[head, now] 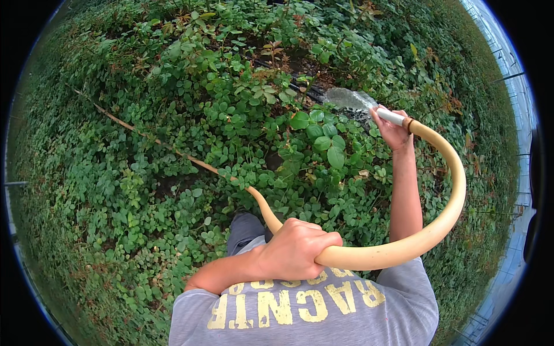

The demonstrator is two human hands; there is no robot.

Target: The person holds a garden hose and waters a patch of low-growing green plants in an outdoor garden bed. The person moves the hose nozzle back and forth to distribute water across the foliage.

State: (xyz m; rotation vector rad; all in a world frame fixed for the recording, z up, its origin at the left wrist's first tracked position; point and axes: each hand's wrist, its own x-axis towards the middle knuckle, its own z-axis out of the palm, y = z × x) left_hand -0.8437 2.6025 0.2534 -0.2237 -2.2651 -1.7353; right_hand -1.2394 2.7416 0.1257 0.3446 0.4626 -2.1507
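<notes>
A thick yellow garden hose (pixel 454 181) loops from my chest out to the right. My left hand (pixel 296 248) is closed around the hose in front of my shirt. Higher up, my right hand (pixel 396 134), arm stretched forward, holds the white pipe nozzle (pixel 389 116) at the hose's end. A brown band (pixel 407 124) circles the joint of nozzle and hose. Clear water (pixel 350 99) pours from the nozzle to the left, onto the ground between leafy plants. My right fingers lie partly hidden behind the nozzle.
Dense green leafy shrubs (pixel 320 140) surround me. Black irrigation tubes (pixel 298 86) run along the soil near the water. Behind my left hand the hose trails through foliage (pixel 169 149) to the upper left. Pale sheeting on a frame (pixel 523 129) curves along the right rim.
</notes>
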